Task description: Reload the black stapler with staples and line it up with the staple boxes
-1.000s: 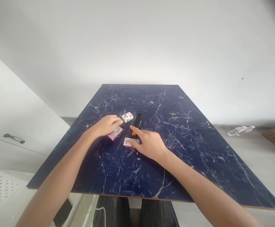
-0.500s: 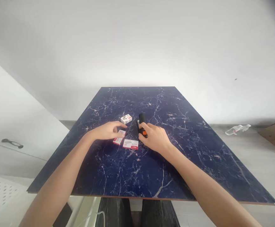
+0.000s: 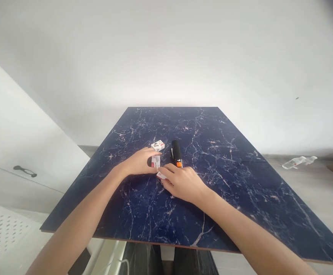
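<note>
My left hand (image 3: pixel 140 162) has its thumb and fingers around a small red-and-white staple box (image 3: pixel 155 160), which shows between them. Close by on the right, my right hand (image 3: pixel 183 181) is closed over a second red-and-white staple box (image 3: pixel 160 175); its fingers cover most of that box. A black stapler with an orange patch (image 3: pixel 176 152) lies just beyond my right hand, with nothing gripping it. Beyond my left fingertips sits a small white box with a dark picture and red print (image 3: pixel 157 145).
Everything lies on a dark blue marble-patterned table (image 3: pixel 201 214) against a white wall. A clear plastic bottle (image 3: pixel 298 162) is on the floor at right. To the left are a cabinet door with a dark handle (image 3: pixel 25 171) and a white perforated surface (image 3: pixel 6 233).
My right hand has let go of the stapler and moved down and left onto the second staple box. The first box now stands straighter between my left fingers. The view has shifted slightly.
</note>
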{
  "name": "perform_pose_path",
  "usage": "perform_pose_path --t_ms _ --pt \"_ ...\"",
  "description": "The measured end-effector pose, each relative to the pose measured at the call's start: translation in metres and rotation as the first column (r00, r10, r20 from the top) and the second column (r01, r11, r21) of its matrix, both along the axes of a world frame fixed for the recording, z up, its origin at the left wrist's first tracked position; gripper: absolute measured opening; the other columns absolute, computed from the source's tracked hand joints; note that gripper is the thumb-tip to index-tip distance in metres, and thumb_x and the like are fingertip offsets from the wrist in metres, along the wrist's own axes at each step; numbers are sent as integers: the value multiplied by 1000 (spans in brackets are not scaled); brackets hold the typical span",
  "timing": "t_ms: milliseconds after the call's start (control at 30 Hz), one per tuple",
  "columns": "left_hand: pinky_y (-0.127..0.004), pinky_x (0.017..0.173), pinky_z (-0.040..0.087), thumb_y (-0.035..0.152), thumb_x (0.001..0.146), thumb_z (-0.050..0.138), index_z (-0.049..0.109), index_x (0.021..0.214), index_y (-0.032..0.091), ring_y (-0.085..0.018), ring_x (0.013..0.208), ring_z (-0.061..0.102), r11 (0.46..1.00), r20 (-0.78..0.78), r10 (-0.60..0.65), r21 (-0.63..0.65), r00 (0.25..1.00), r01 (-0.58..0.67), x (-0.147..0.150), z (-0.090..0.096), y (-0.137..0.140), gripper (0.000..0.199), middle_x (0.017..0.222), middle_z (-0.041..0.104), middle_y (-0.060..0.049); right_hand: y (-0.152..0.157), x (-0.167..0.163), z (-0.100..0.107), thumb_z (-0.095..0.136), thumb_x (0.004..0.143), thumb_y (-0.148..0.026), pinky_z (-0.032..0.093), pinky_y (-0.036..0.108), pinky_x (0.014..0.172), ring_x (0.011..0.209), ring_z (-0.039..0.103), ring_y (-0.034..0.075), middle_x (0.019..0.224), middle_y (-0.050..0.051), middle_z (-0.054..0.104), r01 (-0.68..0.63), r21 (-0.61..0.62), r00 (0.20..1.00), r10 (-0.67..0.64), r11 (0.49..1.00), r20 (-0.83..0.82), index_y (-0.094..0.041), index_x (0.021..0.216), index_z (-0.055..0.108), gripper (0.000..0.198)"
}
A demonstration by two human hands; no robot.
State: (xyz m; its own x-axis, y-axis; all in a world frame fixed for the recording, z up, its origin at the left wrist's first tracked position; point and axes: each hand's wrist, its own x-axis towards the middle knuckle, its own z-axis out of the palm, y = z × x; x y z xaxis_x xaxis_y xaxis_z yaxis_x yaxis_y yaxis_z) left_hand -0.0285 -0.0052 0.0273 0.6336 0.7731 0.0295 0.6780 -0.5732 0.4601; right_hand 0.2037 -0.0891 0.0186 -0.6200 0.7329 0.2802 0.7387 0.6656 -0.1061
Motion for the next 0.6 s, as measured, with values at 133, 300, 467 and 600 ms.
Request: perform_pose_path --t_ms 133,300,467,600 --pt "-41 102 45 40 78 77 52 147 30 -32 129 51 999 21 -32 -17 999 33 -1 -3 0 75 139 59 -8 -4 0 3 46 95 -25 31 29 54 69 59 16 110 7 67 -30 -91 996 38 995 83 -22 116 63 27" --pt "-41 98 47 42 77 78 50 149 32 -32 122 58 997 43 13 -80 999 -10 -5 -3 1 78 139 58 -10 -4 7 11 52 81 -18 42 31 60 79 64 20 140 12 55 -68 -169 991 86 983 98 -21 131 58 50" --pt "-39 97 48 42 79 76 48 149 33 -31 122 58 996 40 19 -89 999 -15 -2 -5 1 77 140 56 -10 -3 9 11 48 82 -15 44 32 63 81 64 20 136 11 57 -127 -213 987 144 969 66 -21 131 57 50" --pt "-40 97 48 43 79 76 49 149 32 -32 123 57 998 38 18 -69 999 -16 1 -7 0 76 139 56 -11 -4 12 15 51 86 -22 44 31 61 79 64 20 122 11 61 -81 -248 993 100 965 65 -20 127 60 42"
